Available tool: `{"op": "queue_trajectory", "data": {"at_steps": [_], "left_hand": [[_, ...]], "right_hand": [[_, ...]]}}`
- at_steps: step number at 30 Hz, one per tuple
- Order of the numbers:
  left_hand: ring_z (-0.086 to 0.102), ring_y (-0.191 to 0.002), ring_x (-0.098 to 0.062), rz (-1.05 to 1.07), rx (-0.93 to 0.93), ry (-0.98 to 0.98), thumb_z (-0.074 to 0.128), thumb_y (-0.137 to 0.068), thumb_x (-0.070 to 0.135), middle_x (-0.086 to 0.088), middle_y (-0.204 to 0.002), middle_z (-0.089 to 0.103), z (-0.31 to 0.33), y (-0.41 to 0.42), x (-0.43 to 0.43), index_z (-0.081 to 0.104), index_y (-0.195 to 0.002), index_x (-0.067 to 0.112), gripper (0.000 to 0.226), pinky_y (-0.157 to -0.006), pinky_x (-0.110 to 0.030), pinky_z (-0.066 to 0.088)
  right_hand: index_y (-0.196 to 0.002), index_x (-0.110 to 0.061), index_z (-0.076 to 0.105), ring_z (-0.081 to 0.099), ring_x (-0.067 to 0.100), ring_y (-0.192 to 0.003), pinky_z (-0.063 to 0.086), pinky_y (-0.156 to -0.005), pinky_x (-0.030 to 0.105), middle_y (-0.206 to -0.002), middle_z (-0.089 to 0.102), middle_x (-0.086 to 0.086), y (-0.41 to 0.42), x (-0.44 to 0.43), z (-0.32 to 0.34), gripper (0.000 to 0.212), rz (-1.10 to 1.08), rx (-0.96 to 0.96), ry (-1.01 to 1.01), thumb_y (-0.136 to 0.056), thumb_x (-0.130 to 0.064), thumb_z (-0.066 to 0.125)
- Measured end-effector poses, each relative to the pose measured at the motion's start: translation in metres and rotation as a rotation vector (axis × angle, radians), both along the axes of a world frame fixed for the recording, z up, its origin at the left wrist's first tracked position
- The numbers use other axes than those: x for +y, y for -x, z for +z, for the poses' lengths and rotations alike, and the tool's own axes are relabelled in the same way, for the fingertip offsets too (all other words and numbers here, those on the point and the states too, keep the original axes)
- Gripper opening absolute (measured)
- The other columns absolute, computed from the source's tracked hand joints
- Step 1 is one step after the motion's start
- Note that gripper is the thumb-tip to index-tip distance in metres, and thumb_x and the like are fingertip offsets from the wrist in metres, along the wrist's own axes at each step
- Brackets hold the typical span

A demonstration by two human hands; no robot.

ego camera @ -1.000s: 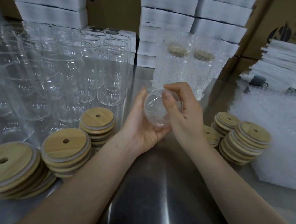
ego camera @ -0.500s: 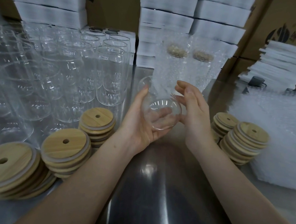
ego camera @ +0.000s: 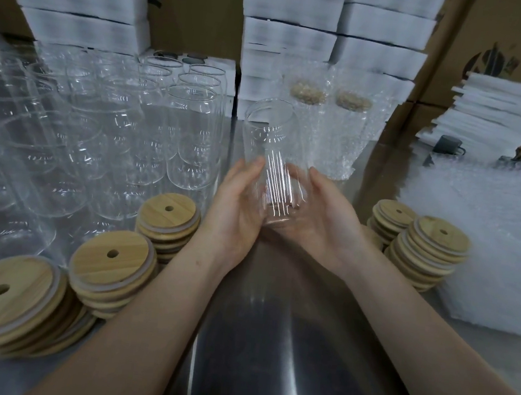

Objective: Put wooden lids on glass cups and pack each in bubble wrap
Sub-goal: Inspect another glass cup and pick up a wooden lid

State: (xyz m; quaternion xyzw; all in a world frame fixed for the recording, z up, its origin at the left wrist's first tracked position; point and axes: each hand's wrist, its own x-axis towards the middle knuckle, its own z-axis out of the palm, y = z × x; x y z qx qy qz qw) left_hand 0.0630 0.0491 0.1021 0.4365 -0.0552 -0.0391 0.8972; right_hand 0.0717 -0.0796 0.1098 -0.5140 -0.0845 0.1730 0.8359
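Right now both hands are clamped on one glass cup [ego camera: 268,153], held above the steel table [ego camera: 269,343] at centre. Left hand [ego camera: 235,210] wraps the cup's lower left side, thumb up along the wall. Right hand [ego camera: 327,227] cradles the lower right side & base, w/ its fingers showing through the glass from underneath. Cup sits btwn the two palms, base toward the person, open mouth tipped up & slightly away. Hands are close together, w/ only the cup separating them.

Left of the hands: three stacks of wooden lids [ego camera: 167,216], each lid w/ a small hole, and behind them a crowd of bare glasses [ego camera: 192,132]. Right of the hands: more lid stacks [ego camera: 437,241], just beside a pile of bubble wrap [ego camera: 489,240]. Behind the held cup stand two wrapped cups [ego camera: 306,128], upright, lids on, side by side. Back row: white foam boxes [ego camera: 289,33] & cardboard cartons [ego camera: 192,6].
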Motion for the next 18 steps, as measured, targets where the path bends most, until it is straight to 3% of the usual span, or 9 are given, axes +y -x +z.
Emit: {"op": "queue_trajectory", "data": {"at_steps": [3,7,12,16,18], "left_hand": [[0.061,-0.121,-0.032,0.133,-0.019,-0.011,0.052,-0.099,0.017,-0.015,-0.135,0.060,-0.002,0.001,-0.001,0.036,-0.148,0.017,0.051,-0.102,-0.049,0.049],[0.061,-0.120,-0.033,0.312,-0.056,-0.147,0.057,-0.097,0.009,-0.015,-0.131,0.062,-0.004,0.001,0.000,0.052,-0.129,0.017,0.034,-0.102,-0.052,0.045],[0.059,-0.080,-0.004,0.512,-0.196,-0.399,0.055,-0.093,-0.005,-0.001,-0.097,0.062,-0.003,0.000,-0.001,0.062,-0.110,0.019,0.030,-0.077,-0.026,0.051],[0.059,-0.089,0.001,0.520,-0.250,-0.524,0.060,-0.094,0.002,-0.004,-0.116,0.062,-0.007,0.002,-0.006,0.057,-0.130,0.016,0.038,-0.082,-0.017,0.049],[0.058,-0.103,0.001,0.491,-0.232,-0.538,0.065,-0.094,0.014,-0.001,-0.126,0.056,-0.008,0.004,-0.010,0.051,-0.138,0.016,0.046,-0.090,-0.015,0.047]], "right_hand": [[-0.121,-0.021,0.065,0.068,0.021,-0.091,0.057,-0.078,0.038,-0.104,0.071,0.005,0.000,-0.004,-0.001,0.036,-0.042,-0.086,0.033,-0.096,-0.038,0.046],[-0.132,-0.020,0.053,0.069,0.026,-0.101,0.058,-0.079,0.043,-0.116,0.066,0.006,-0.003,-0.007,-0.003,0.038,-0.257,-0.135,0.038,-0.095,-0.029,0.058],[-0.141,-0.019,0.047,0.064,0.020,-0.112,0.053,-0.093,0.042,-0.125,0.063,0.000,-0.002,-0.004,-0.007,0.055,-0.441,-0.266,0.232,-0.090,-0.014,0.067],[-0.146,-0.012,0.044,0.062,0.013,-0.104,0.050,-0.090,0.028,-0.139,0.056,0.013,0.001,-0.003,-0.006,0.062,-0.460,-0.340,0.297,-0.089,-0.008,0.069],[-0.139,-0.016,0.053,0.063,0.006,-0.099,0.053,-0.090,0.027,-0.130,0.061,0.003,0.003,-0.004,-0.003,0.051,-0.511,-0.362,0.302,-0.091,-0.008,0.066]]}}
